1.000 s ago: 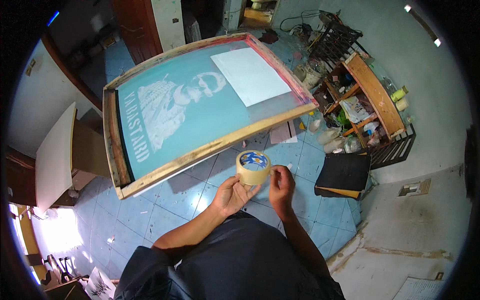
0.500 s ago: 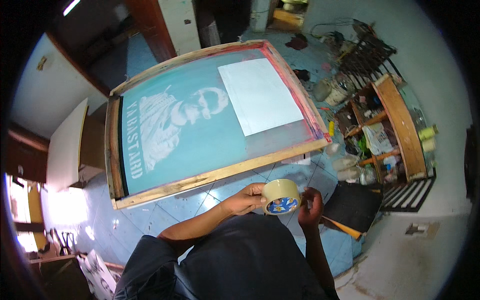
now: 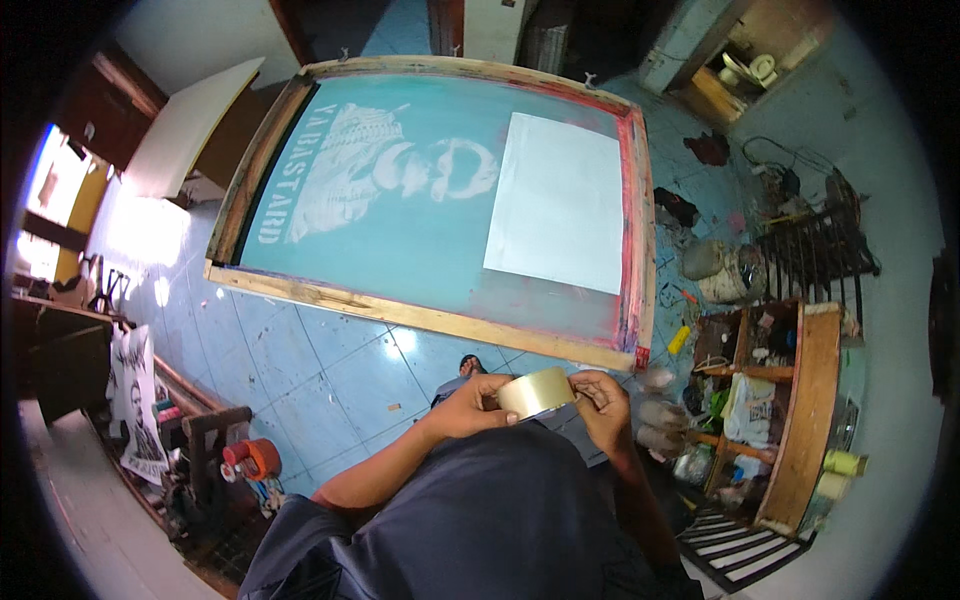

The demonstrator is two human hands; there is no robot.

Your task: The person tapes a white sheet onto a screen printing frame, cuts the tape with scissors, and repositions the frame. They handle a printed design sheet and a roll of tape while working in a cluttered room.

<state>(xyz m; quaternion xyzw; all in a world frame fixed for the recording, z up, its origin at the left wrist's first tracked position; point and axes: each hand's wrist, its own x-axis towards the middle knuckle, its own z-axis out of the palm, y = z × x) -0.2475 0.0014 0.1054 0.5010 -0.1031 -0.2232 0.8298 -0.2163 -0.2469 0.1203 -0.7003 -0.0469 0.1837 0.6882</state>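
Note:
My left hand is closed around the left side of a roll of clear-tan packing tape, held in front of my body with its thumb at the lower rim. At the roll's right edge, the bent fingers of my right hand pinch the tape; the exact spot under the fingertips is partly hidden. Beyond both hands lies a large wooden-framed printing screen with teal mesh, carrying a pale portrait stencil and lettering. A white paper sheet rests on the right part of the mesh.
On the right stands a wooden shelf unit crammed with bags and bottles, beside a dark metal rack. An orange container and a printed sheet are at lower left. Blue tiles cover the floor. A pale board leans at upper left.
My view has swung to the left, bringing the lower-left clutter into sight. The roll has turned so its outer face shows, and my right fingers have come against its edge.

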